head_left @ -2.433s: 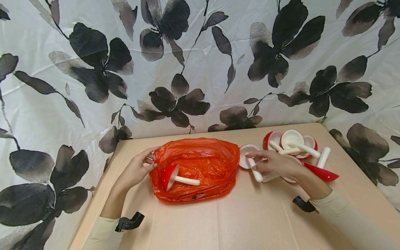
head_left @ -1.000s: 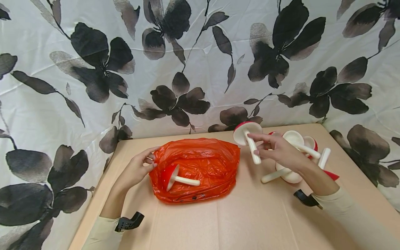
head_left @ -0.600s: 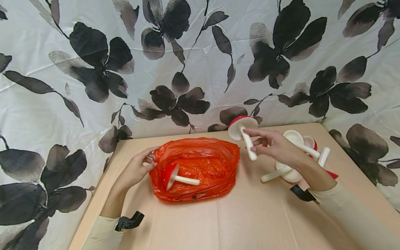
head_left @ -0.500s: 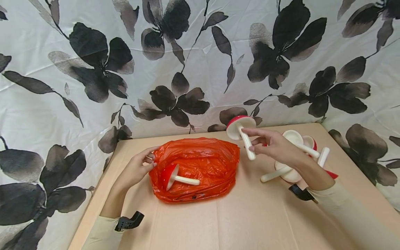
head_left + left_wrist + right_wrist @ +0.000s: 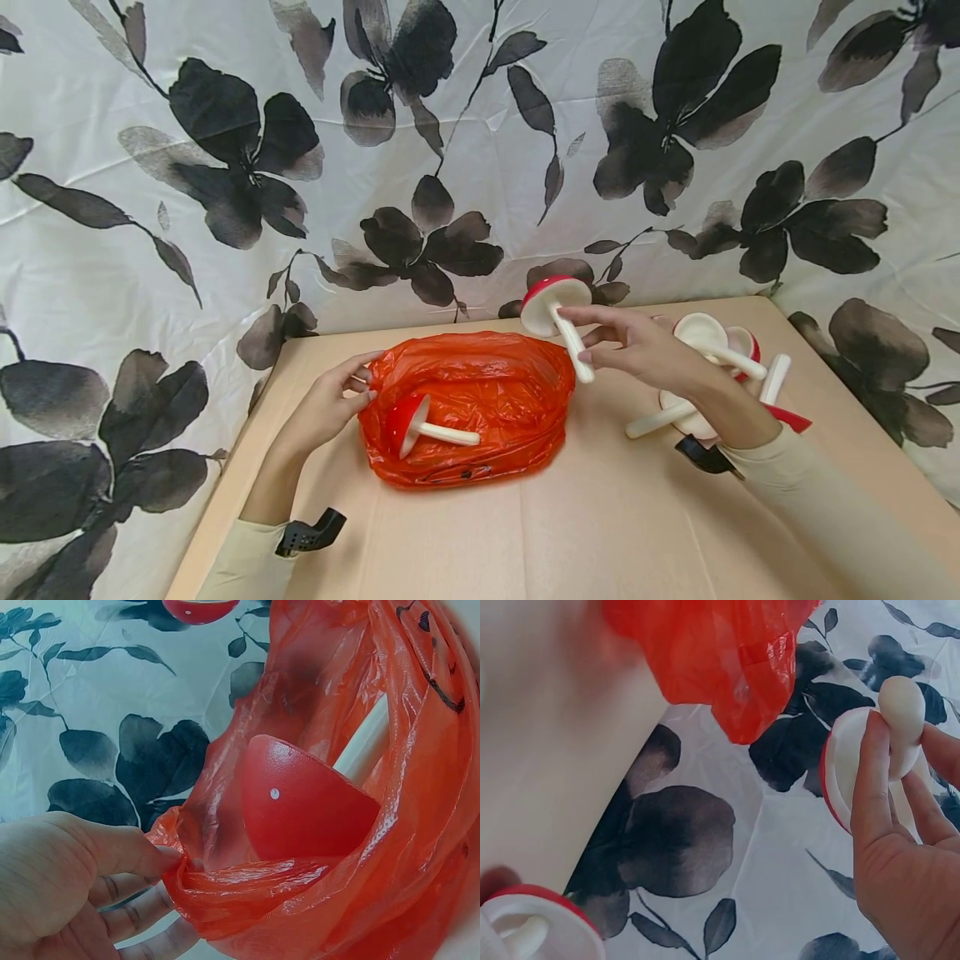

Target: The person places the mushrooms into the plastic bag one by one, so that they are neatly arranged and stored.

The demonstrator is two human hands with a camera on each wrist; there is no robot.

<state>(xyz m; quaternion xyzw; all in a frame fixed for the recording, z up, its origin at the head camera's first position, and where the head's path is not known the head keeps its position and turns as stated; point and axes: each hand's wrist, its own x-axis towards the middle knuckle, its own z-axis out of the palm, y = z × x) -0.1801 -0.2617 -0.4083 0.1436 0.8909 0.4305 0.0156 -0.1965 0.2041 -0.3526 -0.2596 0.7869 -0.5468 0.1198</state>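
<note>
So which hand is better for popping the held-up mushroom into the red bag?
Probably the right hand: it pinches the raised mushroom near the red bag, while the left hand holds the bag's edge.

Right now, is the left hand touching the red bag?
Touching. The left wrist view shows it: the left hand pinches the rim of the red bag, thumb pressed onto the film.

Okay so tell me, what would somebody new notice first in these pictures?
Probably the bright red plastic bag in the middle of the table, with a red-capped mushroom lying in it and the left hand pinching its edge. Next, perhaps, the second mushroom, held up by its stem in the right hand's fingers, and the big dark flowers on the white cloth behind.
</note>
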